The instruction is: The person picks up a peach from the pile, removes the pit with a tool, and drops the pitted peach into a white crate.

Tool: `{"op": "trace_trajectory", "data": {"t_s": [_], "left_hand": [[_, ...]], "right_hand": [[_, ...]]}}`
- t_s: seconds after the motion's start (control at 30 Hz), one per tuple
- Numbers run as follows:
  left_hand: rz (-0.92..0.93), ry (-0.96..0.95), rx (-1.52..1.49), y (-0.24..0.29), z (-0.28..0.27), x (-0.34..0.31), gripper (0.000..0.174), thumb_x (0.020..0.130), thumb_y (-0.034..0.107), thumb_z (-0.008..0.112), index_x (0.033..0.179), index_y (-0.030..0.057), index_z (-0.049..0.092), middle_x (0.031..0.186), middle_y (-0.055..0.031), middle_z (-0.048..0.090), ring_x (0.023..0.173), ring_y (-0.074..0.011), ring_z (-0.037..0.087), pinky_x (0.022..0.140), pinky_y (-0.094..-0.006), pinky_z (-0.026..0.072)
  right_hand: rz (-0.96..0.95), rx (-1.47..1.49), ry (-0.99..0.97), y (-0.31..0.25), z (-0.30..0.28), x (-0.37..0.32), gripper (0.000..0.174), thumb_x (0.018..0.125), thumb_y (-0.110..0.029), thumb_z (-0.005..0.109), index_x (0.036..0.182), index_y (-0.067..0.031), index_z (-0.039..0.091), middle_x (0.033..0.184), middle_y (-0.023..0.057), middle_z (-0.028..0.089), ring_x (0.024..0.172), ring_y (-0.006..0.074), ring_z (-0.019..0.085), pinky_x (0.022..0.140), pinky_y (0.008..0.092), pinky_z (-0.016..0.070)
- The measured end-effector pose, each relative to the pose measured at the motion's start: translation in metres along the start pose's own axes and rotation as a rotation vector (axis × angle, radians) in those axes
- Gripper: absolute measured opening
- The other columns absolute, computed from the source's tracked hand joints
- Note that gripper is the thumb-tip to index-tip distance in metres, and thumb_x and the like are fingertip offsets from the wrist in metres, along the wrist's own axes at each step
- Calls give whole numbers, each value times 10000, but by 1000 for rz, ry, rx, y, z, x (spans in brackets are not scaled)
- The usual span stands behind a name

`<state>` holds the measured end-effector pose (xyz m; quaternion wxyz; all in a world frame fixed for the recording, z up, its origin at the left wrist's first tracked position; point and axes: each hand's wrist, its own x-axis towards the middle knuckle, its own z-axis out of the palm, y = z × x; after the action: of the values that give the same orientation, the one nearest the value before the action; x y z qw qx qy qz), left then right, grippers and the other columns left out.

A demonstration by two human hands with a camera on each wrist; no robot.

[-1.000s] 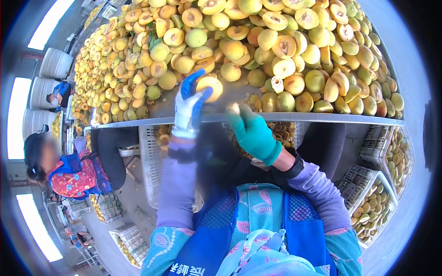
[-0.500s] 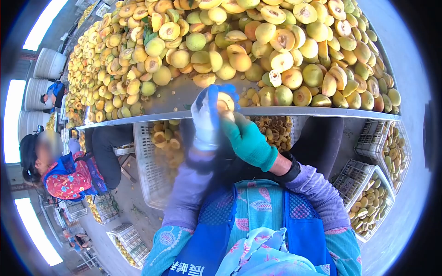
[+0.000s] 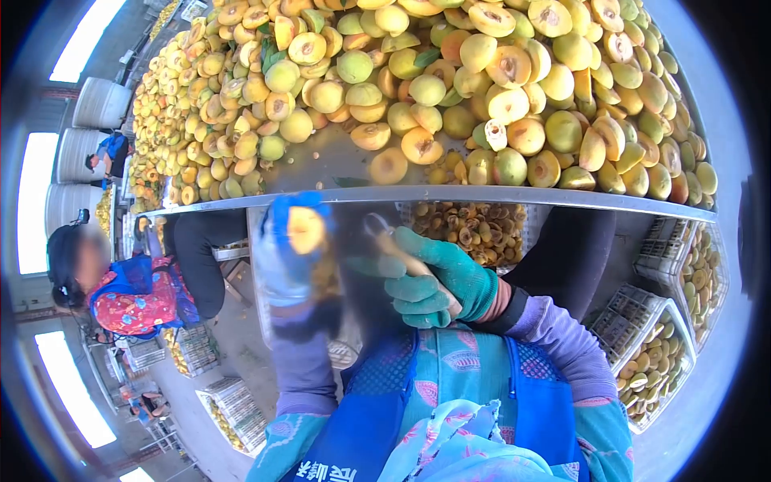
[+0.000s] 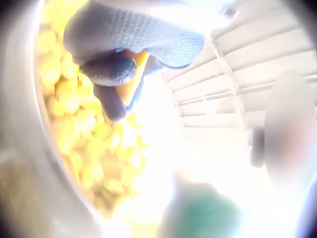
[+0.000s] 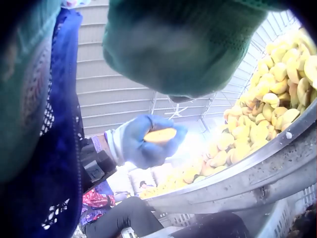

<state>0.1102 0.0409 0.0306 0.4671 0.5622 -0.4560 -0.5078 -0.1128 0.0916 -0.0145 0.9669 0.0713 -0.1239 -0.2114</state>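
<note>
Blue-gloved left hand [image 3: 285, 257] now lowered below table rim [image 3: 562, 199], drawn apart from green-gloved right hand [image 3: 438, 281], fingers curled around peach half [image 3: 305, 230], cut face upward, right fist clenched on small tool [image 3: 384, 234]

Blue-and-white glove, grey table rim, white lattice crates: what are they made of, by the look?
Blue-and-white glove: knit fabric, fingertips seemingly rubber-dipped; weave shows on the back, tips smooth and dark.
Grey table rim: sheet metal, probably steel; dull sheen.
White lattice crates: moulded plastic; open grid walls.
</note>
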Motion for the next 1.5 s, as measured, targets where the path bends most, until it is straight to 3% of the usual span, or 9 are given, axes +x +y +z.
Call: {"op": "trace_trajectory", "data": {"t_s": [0.07, 0.13, 0.27, 0.43, 0.53, 0.6, 0.97, 1.23, 1.5], "left_hand": [[5, 10, 377, -19, -54, 19, 360, 955, 372, 526, 932, 31, 643, 846, -100, 670, 726, -226, 659, 557, -310, 491], [434, 20, 1755, -7, -56, 19, 216, 923, 288, 579, 943, 87, 657, 849, -100, 642, 813, -281, 632, 609, -373, 480], [650, 122, 1449, -18, 28, 55, 375, 799, 398, 705, 940, 53, 669, 804, -106, 619, 750, -308, 604, 634, -435, 470], [338, -343, 1317, -27, 108, 85, 353, 774, 329, 702, 1021, 80, 664, 910, -174, 662, 848, -339, 639, 751, -402, 510], [411, -340, 614, -37, 84, 88, 351, 715, 249, 747, 1001, 58, 679, 870, -150, 682, 806, -285, 667, 763, -358, 527], [178, -354, 223, -5, 91, 53, 353, 811, 226, 692, 1084, 5, 652, 871, -99, 665, 809, -195, 640, 766, -329, 507], [769, -151, 560, -27, 118, 22, 390, 934, 297, 536, 1086, -60, 571, 852, -106, 657, 771, -203, 625, 726, -337, 508], [347, -248, -195, -30, 122, 17, 475, 926, 374, 539, 1026, -86, 603, 763, -122, 632, 654, -176, 574, 624, -298, 473], [54, -283, -122, -19, 123, 12, 510, 963, 441, 477, 999, -49, 613, 711, -97, 616, 567, -165, 566, 548, -292, 479]], "right_hand": [[-49, 14, 75, 0, -6, -4, 439, 981, -525, 393, 911, -121, 551, 570, -26, 381, 438, 130, 355, 424, 294, 334], [-178, -87, 317, -5, -2, -13, 421, 985, -508, 401, 917, -118, 543, 572, -29, 392, 433, 123, 371, 411, 292, 336], [-427, -437, 660, -9, 5, -25, 451, 986, -516, 393, 907, -95, 536, 591, -20, 452, 432, 103, 416, 399, 251, 359], [-828, -1406, 997, -16, -13, -23, 347, 1002, -400, 446, 927, -74, 536, 597, 13, 513, 493, 86, 503, 423, 238, 364], [-932, -1939, 1039, -21, -6, -20, 215, 937, -226, 565, 994, -22, 530, 685, 199, 581, 637, 400, 591, 555, 471, 461], [-957, -2070, 1102, -18, 3, -9, 246, 943, -252, 562, 952, -12, 512, 679, 225, 590, 631, 415, 601, 530, 490, 451], [-922, -1841, 1106, -4, 2, 2, 304, 964, -301, 536, 945, 2, 522, 678, 249, 592, 633, 438, 601, 515, 491, 440], [-1008, -1797, 969, 3, -1, 9, 325, 974, -310, 522, 928, 12, 529, 634, 215, 578, 562, 372, 599, 498, 443, 441], [-348, -615, 572, 1, 29, -10, 409, 988, -493, 416, 861, -119, 524, 598, -3, 474, 475, 113, 454, 428, 281, 378]]}}
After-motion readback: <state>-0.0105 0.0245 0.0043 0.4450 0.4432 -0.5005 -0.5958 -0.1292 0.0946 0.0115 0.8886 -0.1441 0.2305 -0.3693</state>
